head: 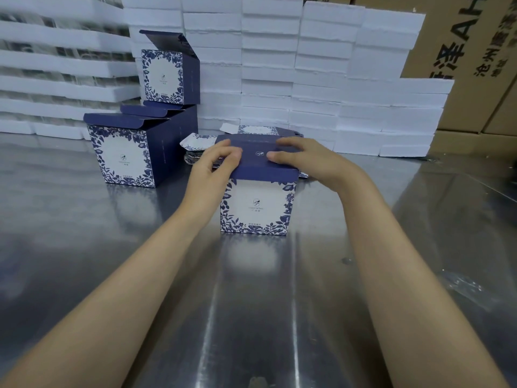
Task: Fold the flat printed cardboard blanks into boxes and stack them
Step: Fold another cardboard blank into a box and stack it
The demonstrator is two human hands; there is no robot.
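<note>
We see a folded box (pixel 256 204), white with blue leaf print and a navy top, standing upright on the steel table (pixel 251 303) at the centre of the frame. The left hand (pixel 215 163) wraps the box's upper left corner, its bent fingers over the navy top. The right hand (pixel 302 158) lies released on the top's far right part, fingers nearly straight, thumb pressing the lid. Just behind the box lies a low pile of flat blanks (pixel 193 152). At centre left stand more folded boxes (pixel 126 155) with their lids up, one stacked on top of the others. White foam slabs (pixel 321 79) fill the background, with brown cartons (pixel 475 51) at upper right.
</note>
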